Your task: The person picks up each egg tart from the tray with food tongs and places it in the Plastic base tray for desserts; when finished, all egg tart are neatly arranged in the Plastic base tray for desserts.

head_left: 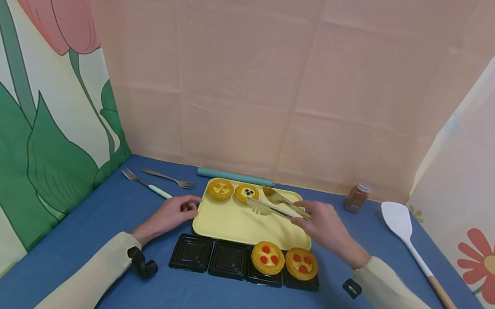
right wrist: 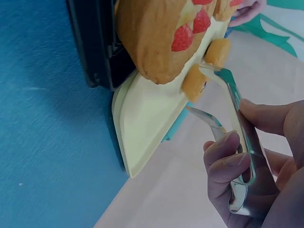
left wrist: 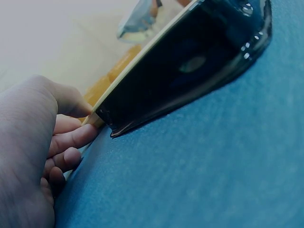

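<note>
Count on the blue-covered desk [head_left: 199, 297]: one yellow tray [head_left: 241, 222], four tarts, four black cases, two forks, one pair of metal tongs [head_left: 276, 203], one white spatula [head_left: 415, 252], one brown jar [head_left: 356, 197], one teal rod [head_left: 234, 176]

Two tarts sit at the tray's far edge, a plain tart [head_left: 220, 189] and beside it a blueberry tart [head_left: 246, 192]. Two strawberry tarts [head_left: 268, 257] rest in the right-hand pair of the black cases [head_left: 191, 253], which stand in a row touching the tray's near edge; the left-hand pair hold nothing

The right hand [head_left: 327, 227] grips the tongs, fingers curled round the handle, jaws parted, tips just beside the blueberry tart. The left hand [head_left: 171, 214] holds the tray's left edge, fingers curled against it

The forks [head_left: 156, 182] lie near the desk's far left corner, the rod along the far edge, the jar and spatula towards the right edge

The left wrist view alone shows the fingertips [left wrist: 78, 135] pinching the tray's corner, beside a black case. The right wrist view alone shows the fingers [right wrist: 228, 161] wrapped on the tongs

Hard to make out: the tarts are blurred in the left wrist view; the right wrist view cuts off the strawberry tarts at its top edge
</note>
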